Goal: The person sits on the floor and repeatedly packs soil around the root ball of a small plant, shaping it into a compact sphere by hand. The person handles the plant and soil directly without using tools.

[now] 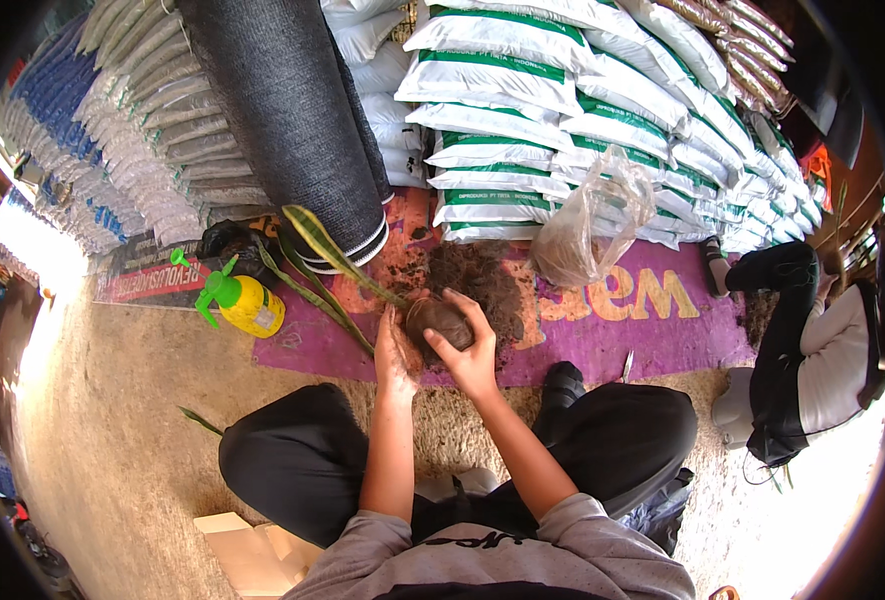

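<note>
A dark, rounded root ball (436, 322) of soil sits between my two hands, over a purple banner on the floor. My right hand (474, 350) curls round its right side, fingers over the far edge and thumb across the near face. Against its left side my left hand (395, 352) is cupped, palm turned toward it. A long green, yellow-edged snake plant leaf (334, 245) slants from the ball to the upper left. More such leaves (317, 295) lie beside my left hand; where they attach is hidden. Loose dark soil (477, 285) is spread just beyond the hands.
A yellow spray bottle (252, 305) with a green head lies at left on the purple banner (602, 345). A clear plastic bag (592, 225) stands beyond. A black mesh roll (287, 110) and stacked white-green sacks (497, 85) rise behind. Another person (822, 360) sits at right.
</note>
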